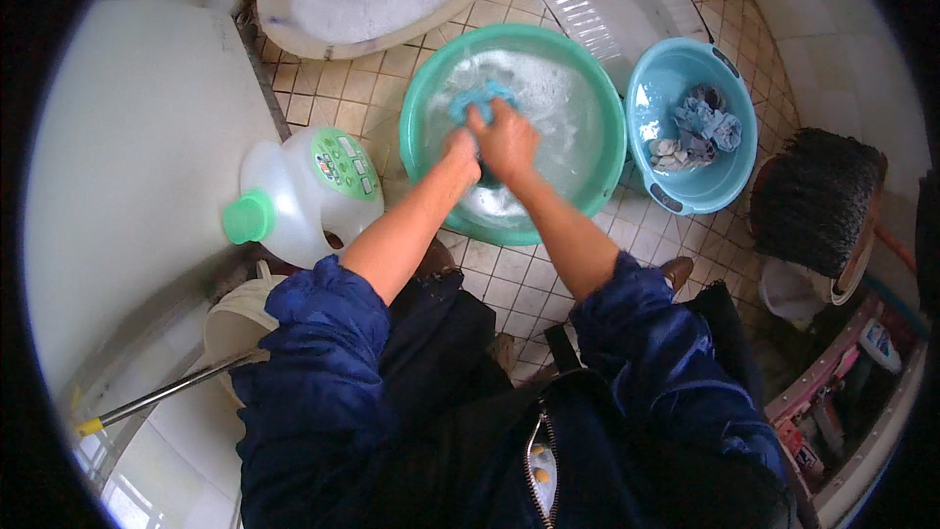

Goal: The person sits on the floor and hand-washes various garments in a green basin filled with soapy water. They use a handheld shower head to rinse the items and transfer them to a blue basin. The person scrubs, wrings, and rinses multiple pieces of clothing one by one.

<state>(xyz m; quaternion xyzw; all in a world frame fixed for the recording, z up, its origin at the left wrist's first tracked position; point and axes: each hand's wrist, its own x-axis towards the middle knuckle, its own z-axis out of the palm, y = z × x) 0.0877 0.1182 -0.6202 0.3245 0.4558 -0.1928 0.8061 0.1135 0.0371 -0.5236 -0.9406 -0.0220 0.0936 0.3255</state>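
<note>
Both hands are over a round green plastic basin (415, 198) of soapy water (565, 110). A blue cloth (477, 97), blurred, bunches at the fingers of my right hand (507, 139), which closes on it. Tight against that hand is my left hand (463, 150); its fingers are mostly hidden, and something dark shows just below the two hands. To the right a light blue basin (694, 195) touches or nearly touches the green one. Several crumpled wet cloths (705, 125), blue, grey and whitish, lie in it.
A large translucent detergent jug (294, 169) with a green cap leans left. Behind the basin are an oval tub (352, 48) of suds and a white squat toilet pan (609, 0). A black-bristled broom head (819, 198) and a pink-edged crate (815, 389) stand right, a metal pole (176, 386) lower left.
</note>
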